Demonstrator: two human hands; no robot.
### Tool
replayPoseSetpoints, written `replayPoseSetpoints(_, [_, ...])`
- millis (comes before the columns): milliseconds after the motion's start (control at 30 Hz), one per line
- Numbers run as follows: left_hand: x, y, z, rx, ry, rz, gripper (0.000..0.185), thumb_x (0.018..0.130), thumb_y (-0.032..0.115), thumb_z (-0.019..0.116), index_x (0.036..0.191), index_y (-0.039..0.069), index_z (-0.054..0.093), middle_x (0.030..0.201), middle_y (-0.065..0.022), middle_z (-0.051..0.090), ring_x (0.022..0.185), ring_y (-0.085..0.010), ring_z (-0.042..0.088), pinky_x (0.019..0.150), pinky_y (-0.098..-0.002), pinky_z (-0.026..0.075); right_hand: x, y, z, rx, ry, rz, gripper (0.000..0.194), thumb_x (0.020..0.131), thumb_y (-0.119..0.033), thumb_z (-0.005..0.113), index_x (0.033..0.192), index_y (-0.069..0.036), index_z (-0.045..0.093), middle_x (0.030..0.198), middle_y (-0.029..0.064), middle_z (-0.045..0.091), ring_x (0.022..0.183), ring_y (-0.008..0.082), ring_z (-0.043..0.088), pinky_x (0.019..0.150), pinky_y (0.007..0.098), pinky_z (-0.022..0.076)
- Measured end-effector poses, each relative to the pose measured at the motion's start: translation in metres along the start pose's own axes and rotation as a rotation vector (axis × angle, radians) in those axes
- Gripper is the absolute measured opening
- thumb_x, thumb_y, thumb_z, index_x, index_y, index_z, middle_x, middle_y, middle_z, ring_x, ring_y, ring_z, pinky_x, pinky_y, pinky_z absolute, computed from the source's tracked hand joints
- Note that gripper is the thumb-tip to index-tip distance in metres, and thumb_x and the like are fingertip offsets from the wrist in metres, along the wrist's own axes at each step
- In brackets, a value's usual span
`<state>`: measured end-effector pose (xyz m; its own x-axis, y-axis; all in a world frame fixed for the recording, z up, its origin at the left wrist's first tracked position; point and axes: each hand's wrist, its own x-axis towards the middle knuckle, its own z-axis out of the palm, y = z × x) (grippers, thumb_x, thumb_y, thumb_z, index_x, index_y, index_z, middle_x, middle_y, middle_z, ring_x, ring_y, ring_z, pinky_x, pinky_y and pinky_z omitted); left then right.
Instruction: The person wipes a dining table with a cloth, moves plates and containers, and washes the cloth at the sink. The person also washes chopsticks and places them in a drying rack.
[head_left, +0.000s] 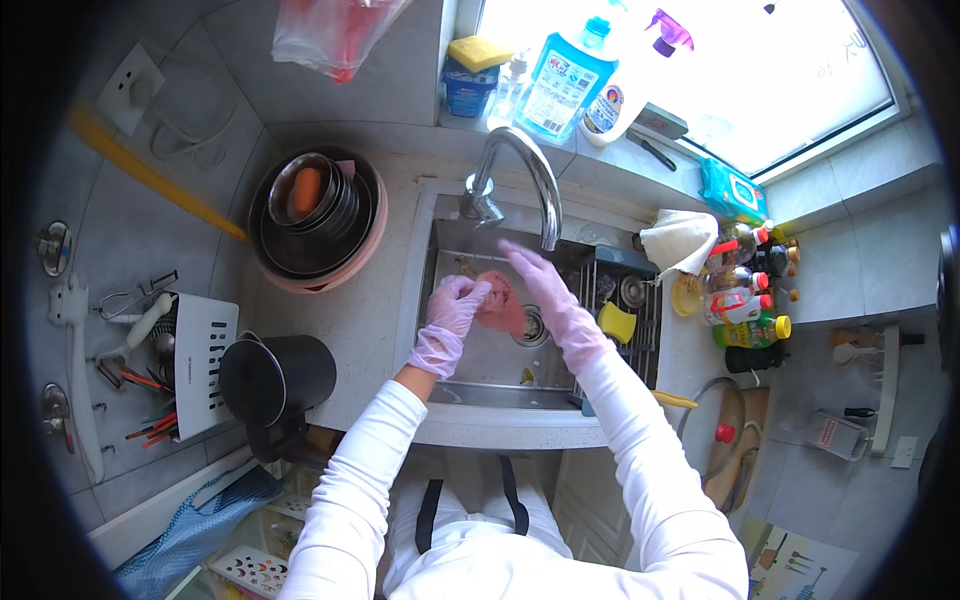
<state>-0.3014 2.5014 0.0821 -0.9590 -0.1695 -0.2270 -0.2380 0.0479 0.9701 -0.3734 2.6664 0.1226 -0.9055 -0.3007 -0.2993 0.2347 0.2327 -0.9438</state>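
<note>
Both hands wear thin pinkish-purple gloves over the steel sink (480, 367). My left hand (453, 313) pinches a pink cloth (504, 307), which hangs to the right beside the drain (534, 327). My right hand (541, 289), slightly blurred, is held flat with its fingers extended under the chrome faucet (551, 202); nothing shows in it. It is apart from the cloth. Small yellowish scraps lie on the sink floor. Right of the right hand, a yellow sponge (616, 323) rests in a drying rack (646, 356) inside the sink.
Stacked bowls (319, 199) in a pink basin (379, 240) and a black pitcher (300, 375) stand left. Detergent bottles (568, 82) line the sill behind the faucet. A white cloth (679, 238) and several condiment bottles (739, 300) stand right, near a glass lid (697, 427) on the counter.
</note>
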Motion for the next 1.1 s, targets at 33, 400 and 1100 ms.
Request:
replayPoseSetpoints(33, [0.003,0.001,0.003,0.008,-0.009,0.078,0.025,0.091,0.026,0.069,0.08,0.005,0.063,0.075,0.001,0.058,0.067,-0.0064,0.049,0.06,-0.0229,0.041,0.016,-0.009,0.006,-0.194,0.008,-0.296,0.041,0.096,-0.028,0.054,0.132,-0.008,0.056,0.129,0.0134,0.059,0.123,0.0288,0.053,0.107,0.0381,0.0391])
replayPoseSetpoints(400, [0.04,0.016,0.039,-0.428,-0.204,-0.06,0.017,0.096,0.019,0.062,0.106,0.006,0.063,0.095,0.0012,0.063,0.084,-0.0067,0.056,0.076,-0.022,0.047,0.027,0.004,-0.012,-0.278,-0.121,-0.261,0.034,0.095,-0.027,0.055,0.121,-0.007,0.064,0.107,0.0156,0.068,0.106,0.0248,0.062,0.09,0.0346,0.0466])
replayPoseSetpoints(1100, [0.041,0.021,0.013,-0.229,-0.156,-0.064,0.015,0.089,0.016,0.07,0.094,0.003,0.066,0.086,-0.0037,0.066,0.079,-0.0106,0.059,0.075,-0.0252,0.05,-0.054,0.024,-0.064,-0.131,-0.127,0.352,0.041,0.088,-0.039,0.064,0.106,-0.003,0.07,0.089,0.0054,0.069,0.079,0.0154,0.063,0.068,0.0306,0.0512])
